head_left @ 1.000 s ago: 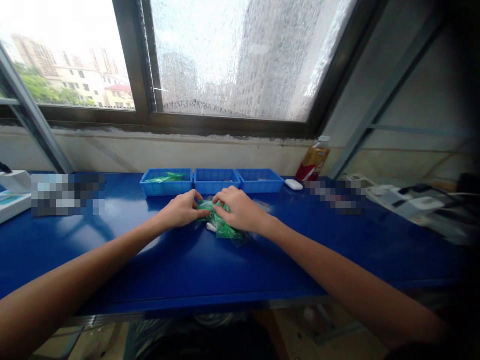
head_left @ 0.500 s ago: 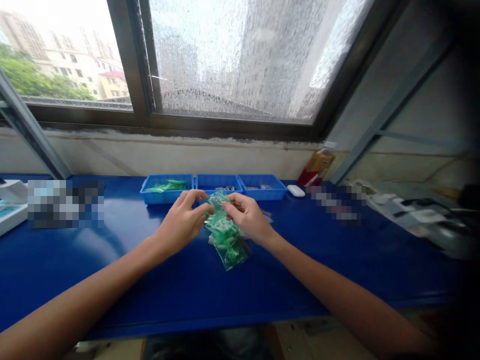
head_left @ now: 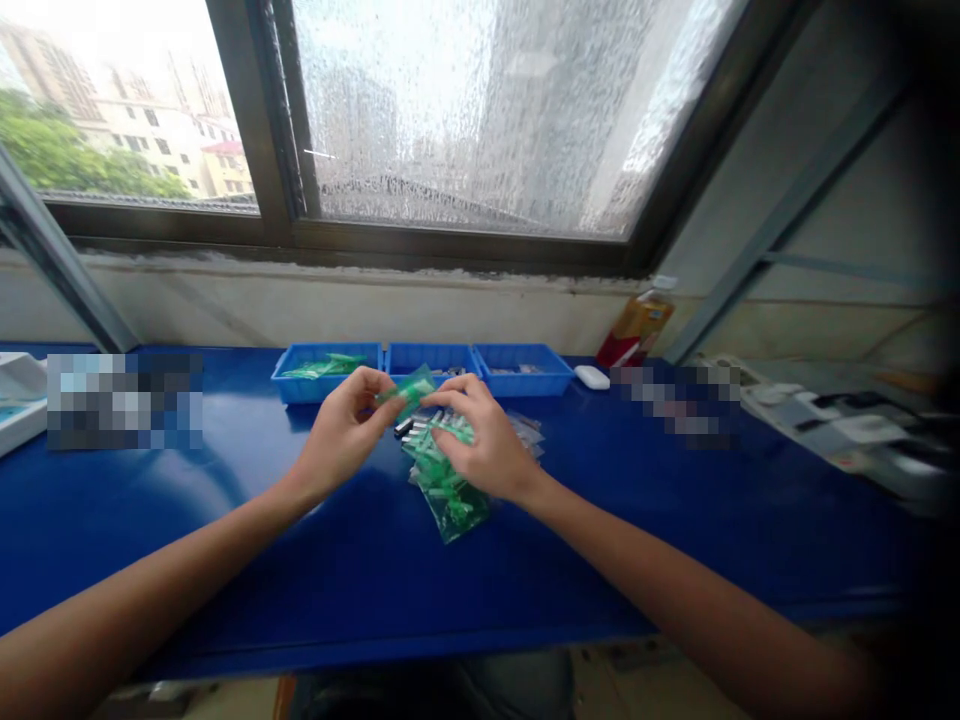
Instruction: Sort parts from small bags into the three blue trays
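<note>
My left hand pinches a small green plastic bag by its left side, raised above the table. My right hand is at the bag's right, its thumb and fingers apart; whether a fingertip touches the bag I cannot tell. Beneath the right hand lies a pile of green and clear plastic bags, with small white and dark pieces among them. The hand covers part of the pile. Clear bags stick out past the right hand.
Three joined blue trays stand behind the hands: the left tray holds green bags, the middle and right trays small pieces. A white rounded object and a bottle stand right of them, on the blue table.
The green bag has come up and left in my left hand, apart from the pile. My right hand has loosened its pinch and its fingers have spread over the pile.
</note>
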### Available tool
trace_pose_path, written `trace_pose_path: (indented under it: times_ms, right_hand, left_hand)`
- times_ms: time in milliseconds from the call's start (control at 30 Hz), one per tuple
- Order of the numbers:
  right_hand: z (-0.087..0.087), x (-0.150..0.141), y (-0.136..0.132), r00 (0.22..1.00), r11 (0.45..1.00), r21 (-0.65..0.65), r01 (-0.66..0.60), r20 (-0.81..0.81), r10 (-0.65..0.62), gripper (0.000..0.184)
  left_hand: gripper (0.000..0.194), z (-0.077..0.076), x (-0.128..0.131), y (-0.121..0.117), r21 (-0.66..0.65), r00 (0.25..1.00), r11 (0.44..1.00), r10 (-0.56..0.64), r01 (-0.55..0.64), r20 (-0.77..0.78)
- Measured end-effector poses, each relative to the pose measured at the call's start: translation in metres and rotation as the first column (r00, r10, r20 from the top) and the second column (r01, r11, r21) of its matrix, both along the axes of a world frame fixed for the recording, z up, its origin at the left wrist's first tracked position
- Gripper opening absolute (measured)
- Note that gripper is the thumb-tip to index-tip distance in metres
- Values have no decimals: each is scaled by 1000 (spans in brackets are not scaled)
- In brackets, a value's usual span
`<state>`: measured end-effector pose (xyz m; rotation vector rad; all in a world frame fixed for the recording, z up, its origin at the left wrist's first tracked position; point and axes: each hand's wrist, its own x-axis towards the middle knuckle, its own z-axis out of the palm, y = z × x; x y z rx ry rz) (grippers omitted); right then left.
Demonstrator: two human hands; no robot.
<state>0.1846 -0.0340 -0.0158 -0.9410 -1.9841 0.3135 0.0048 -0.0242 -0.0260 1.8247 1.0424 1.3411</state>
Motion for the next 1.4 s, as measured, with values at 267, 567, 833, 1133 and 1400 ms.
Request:
trace_pose_path:
  times_ms: [267,567,833,1133,1400]
  right_hand:
    - [7,1,0,976,964,-261,-47,-217,-11,18]
    - [-6,-4,-1,998,967,253,-40,58,26,37]
    - [-4,1,5,983,984,160,79,152,-104,22]
    - [-11,12,16,957,979,182,90,255,-136,13]
    - [-5,14,16,942,978,185,100,299,-152,15]
  left_hand:
    - [12,1,2,-6,408,923,908,69,100,-379]
    - [28,9,-1,-1,-228,986,959,-162,168,45]
    - [17,25,-45,23,594,816,752,516,-286,-260]
    - [23,23,-88,67,556,736,748,595,-362,-322]
    - [40,12,-81,84,271,515,944,331,-191,-791]
